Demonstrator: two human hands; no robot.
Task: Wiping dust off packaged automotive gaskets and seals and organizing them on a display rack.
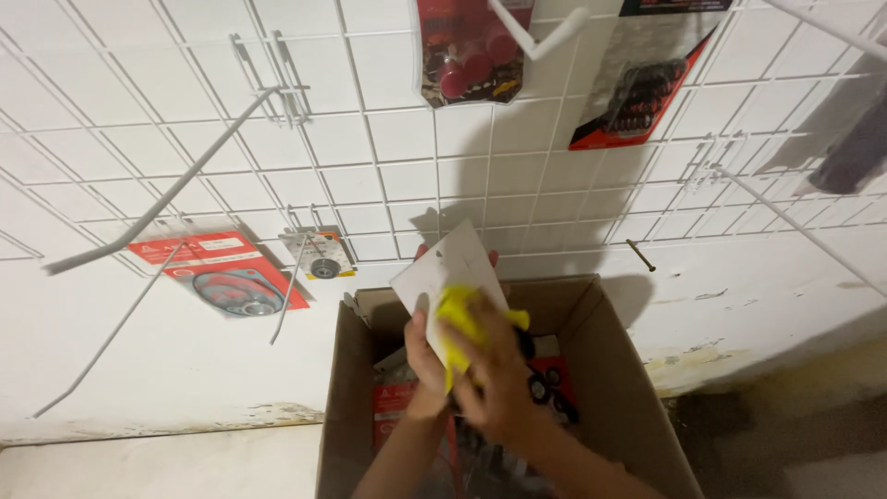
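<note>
Left hand (pixel 423 356): grip pinches white card package (pixel 446 273) by lower edge, above open cardboard box (pixel 628 388). Right hand (pixel 494 374): grip pressed around yellow cloth (pixel 459 310), touching the card.

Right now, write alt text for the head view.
Two bare hands work over an open cardboard box of packaged parts: the left hand holds up a white card package, the right hand presses a yellow cloth against it. Behind, a white wire grid wall carries hooks and a few hanging packages.

Red carded packs (pixel 222 277) on grid, white pack (pixel 443 273) held.
</note>
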